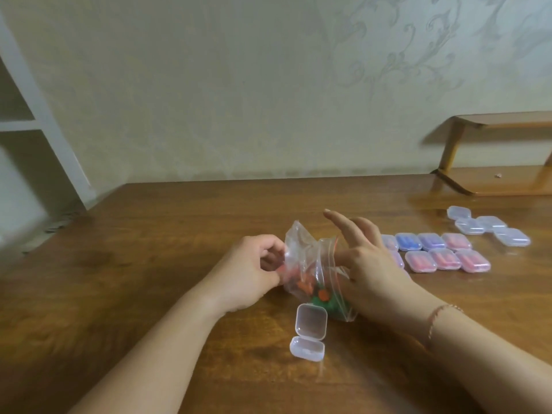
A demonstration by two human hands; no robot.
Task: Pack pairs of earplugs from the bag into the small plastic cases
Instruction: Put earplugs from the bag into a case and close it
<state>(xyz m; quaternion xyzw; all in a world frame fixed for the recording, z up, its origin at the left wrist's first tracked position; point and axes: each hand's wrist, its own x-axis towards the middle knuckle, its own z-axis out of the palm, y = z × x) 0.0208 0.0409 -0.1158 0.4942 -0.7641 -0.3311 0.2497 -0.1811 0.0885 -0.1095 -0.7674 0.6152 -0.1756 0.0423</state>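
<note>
Hands at clear zip bag (310, 264) of earplugs: L hand (254, 270) pinches its edge, R hand (364, 258) fingers spread loose beside it; open case (309, 331) nearby.

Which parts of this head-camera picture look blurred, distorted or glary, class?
Head view: the shelf unit at the left edge is smeared and leans with wide-angle distortion; soft glare lies on the table near the empty cases; the right hand and bag look slightly soft.
</note>
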